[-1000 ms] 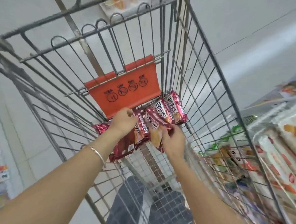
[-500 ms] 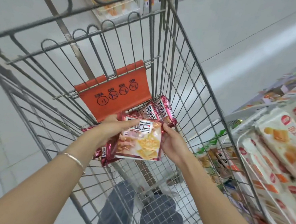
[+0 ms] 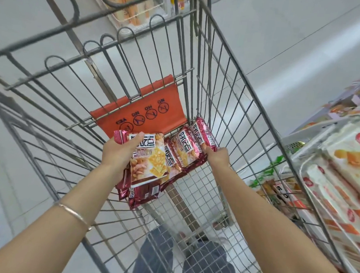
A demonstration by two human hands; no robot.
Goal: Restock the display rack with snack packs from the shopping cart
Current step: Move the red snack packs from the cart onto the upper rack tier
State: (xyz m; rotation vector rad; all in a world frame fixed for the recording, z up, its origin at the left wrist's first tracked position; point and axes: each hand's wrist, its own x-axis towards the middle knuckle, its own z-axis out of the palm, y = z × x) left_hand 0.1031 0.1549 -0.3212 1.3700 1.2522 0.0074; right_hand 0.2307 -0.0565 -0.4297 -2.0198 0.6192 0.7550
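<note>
At the far end of the shopping cart (image 3: 241,78), the left hand (image 3: 116,155) is now gripping the stacked snack packs (image 3: 150,166) alone, while the right hand (image 3: 218,157) is moving right onto the remaining packs (image 3: 193,141), its grip unclear. Collecting is continuing, with shelving pending.

**What I Have On**

A thin metal bangle (image 3: 75,215) circles my left wrist: plain, smooth and narrow, with a pale gold or rosy sheen (the bright shop light washes the tone out a little). My left forearm (image 3: 42,233) and right forearm (image 3: 275,222) are bare right up to the edge of the view. Lower down, my trousers (image 3: 157,255) are a faded blue-grey, probably denim, though that part is blurred, with soft creases on both legs.
</note>
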